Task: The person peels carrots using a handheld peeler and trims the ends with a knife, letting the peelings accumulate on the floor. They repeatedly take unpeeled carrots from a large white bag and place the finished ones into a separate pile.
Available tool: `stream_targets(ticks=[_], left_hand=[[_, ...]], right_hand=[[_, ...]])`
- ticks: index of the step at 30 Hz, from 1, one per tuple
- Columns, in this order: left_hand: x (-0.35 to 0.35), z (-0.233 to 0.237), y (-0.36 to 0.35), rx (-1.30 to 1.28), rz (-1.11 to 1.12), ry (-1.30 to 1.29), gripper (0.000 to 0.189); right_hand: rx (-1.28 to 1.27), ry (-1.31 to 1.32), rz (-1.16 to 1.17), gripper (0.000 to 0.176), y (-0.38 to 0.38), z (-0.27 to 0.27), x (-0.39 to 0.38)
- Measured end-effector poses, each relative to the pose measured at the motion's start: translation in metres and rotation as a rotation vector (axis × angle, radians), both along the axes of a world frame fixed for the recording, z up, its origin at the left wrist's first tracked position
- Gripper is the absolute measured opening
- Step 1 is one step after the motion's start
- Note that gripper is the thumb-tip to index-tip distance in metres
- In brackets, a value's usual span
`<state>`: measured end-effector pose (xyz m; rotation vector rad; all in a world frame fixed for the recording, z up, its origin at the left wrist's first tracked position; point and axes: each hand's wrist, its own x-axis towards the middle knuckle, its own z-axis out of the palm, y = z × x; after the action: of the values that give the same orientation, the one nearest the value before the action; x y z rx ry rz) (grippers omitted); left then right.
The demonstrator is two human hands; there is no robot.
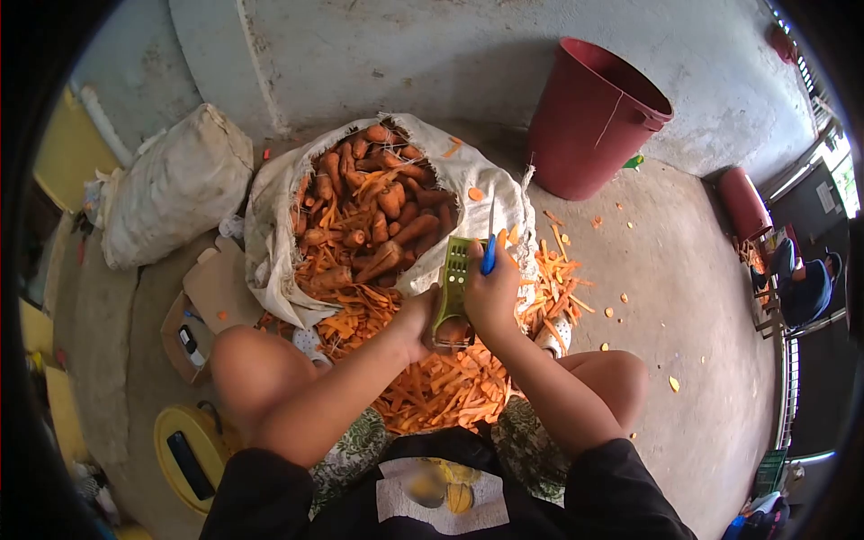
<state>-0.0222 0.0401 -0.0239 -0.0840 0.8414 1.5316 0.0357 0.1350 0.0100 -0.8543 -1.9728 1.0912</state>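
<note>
In front of my body, my right hand (493, 286) is closed around a green peeler (455, 270) with holes along its wide handle. A blue-handled knife (489, 256) is in the same hand, blade pointing away from me. My left hand (418, 324) is closed at the peeler's lower end, around a carrot (451, 331) that shows only in part behind the peeler. Below both hands lies a heap of orange carrot peelings (450, 387). Just beyond them, an open white sack (270, 261) holds many carrots (382, 198), with peelings among them.
A tall red bin (576, 126) stands by the wall, back right. To the left are a full white sack (184, 184), an open cardboard box (216, 283) and a yellow lidded bucket (175, 441) with a phone (190, 463) on it. Another person (805, 283) sits far right.
</note>
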Motion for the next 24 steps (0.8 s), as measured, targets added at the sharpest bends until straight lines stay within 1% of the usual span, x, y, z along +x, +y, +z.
stream_targets(ticks=[1, 2, 3, 4, 5, 6, 8, 9, 10, 11, 13, 14, 15, 18, 19, 21, 22, 24], left_hand=[[-0.002, -0.006, -0.001, 0.001, 0.002, -0.002, 0.037], [-0.008, -0.016, -0.002, 0.050, -0.103, 0.050, 0.037], [-0.010, -0.023, -0.004, 0.098, -0.208, 0.101, 0.037], [-0.005, -0.010, -0.005, 0.099, -0.208, 0.101, 0.037], [0.004, 0.014, -0.005, 0.010, -0.223, 0.149, 0.036], [0.009, 0.027, -0.006, -0.081, -0.241, 0.197, 0.036], [0.006, 0.027, -0.006, -0.073, -0.212, 0.158, 0.038], [0.003, 0.027, -0.006, -0.062, -0.177, 0.115, 0.040], [0.000, 0.026, -0.006, -0.050, -0.138, 0.070, 0.043], [-0.005, 0.022, -0.007, 0.008, -0.125, 0.054, 0.047], [-0.011, 0.016, -0.010, 0.047, -0.111, 0.005, 0.047], [-0.013, 0.013, -0.010, 0.082, -0.103, -0.039, 0.048], [-0.011, 0.006, -0.007, 0.054, -0.065, -0.016, 0.045], [-0.010, 0.021, -0.010, 0.068, -0.107, -0.025, 0.040], [-0.008, 0.021, -0.009, 0.069, -0.106, -0.027, 0.040], [-0.005, 0.023, -0.006, -0.020, 0.013, -0.115, 0.037], [-0.006, 0.021, -0.007, -0.019, 0.019, -0.117, 0.037], [-0.007, 0.014, -0.009, 0.087, -0.099, -0.021, 0.035]], right_hand=[[0.095, -0.032, -0.015, 0.028, 0.001, -0.001, 0.000], [0.094, -0.033, -0.013, 0.028, 0.007, -0.005, -0.002], [0.011, -0.052, -0.086, 0.028, 0.019, -0.010, -0.004], [-0.071, -0.070, -0.159, 0.028, 0.033, -0.014, -0.006], [-0.063, -0.098, -0.202, 0.030, 0.052, -0.019, -0.006], [-0.058, -0.126, -0.246, 0.031, 0.071, -0.026, -0.005], [-0.141, -0.081, -0.329, 0.032, 0.088, -0.030, -0.005], [-0.315, 0.030, -0.313, 0.032, 0.092, -0.033, -0.004], [-0.313, 0.029, -0.309, 0.032, 0.086, -0.026, -0.004], [-0.325, 0.107, -0.277, 0.031, 0.075, -0.019, -0.004], [-0.378, 0.232, -0.220, 0.031, 0.056, -0.005, -0.002], [-0.375, 0.229, -0.218, 0.031, 0.052, 0.000, -0.001], [-0.372, 0.254, -0.228, 0.030, 0.049, 0.004, 0.000], [-0.385, 0.296, -0.211, 0.028, 0.048, 0.016, 0.005], [-0.445, 0.345, -0.212, 0.028, 0.048, 0.021, 0.004], [-0.520, 0.418, -0.216, 0.027, 0.048, 0.019, 0.000], [-0.519, 0.414, -0.211, 0.027, 0.040, 0.019, 0.000], [-0.494, 0.177, 0.017, 0.026, 0.015, 0.018, 0.004]])
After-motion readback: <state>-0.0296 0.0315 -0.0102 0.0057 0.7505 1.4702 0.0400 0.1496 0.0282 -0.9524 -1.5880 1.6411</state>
